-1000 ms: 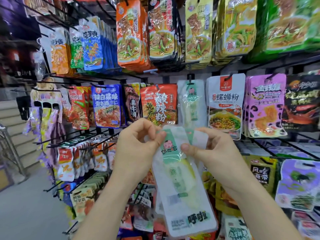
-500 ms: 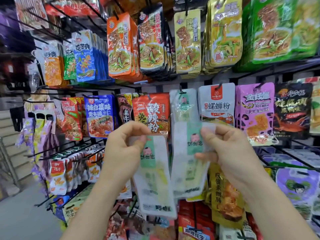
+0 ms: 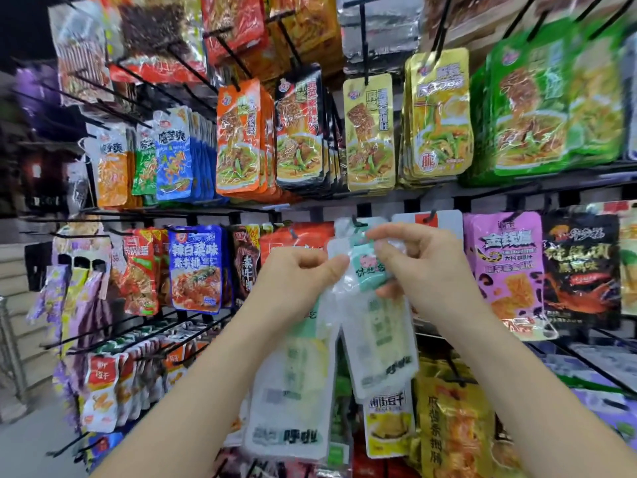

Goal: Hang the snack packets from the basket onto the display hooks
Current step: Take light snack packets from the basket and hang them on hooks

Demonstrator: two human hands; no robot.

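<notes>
Our left grip [image 3: 296, 281] pinches a pale packet [image 3: 289, 391] by its top, our right grip [image 3: 427, 267] a second packet [image 3: 379, 336]; both hang lengthwise near vertical, tops up.

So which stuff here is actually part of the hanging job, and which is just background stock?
In the job: left hand gripping the left white packet; right hand pinching the right white packet; black hook above them.
Background stock: blue packet, purple packet, orange packet.
</notes>
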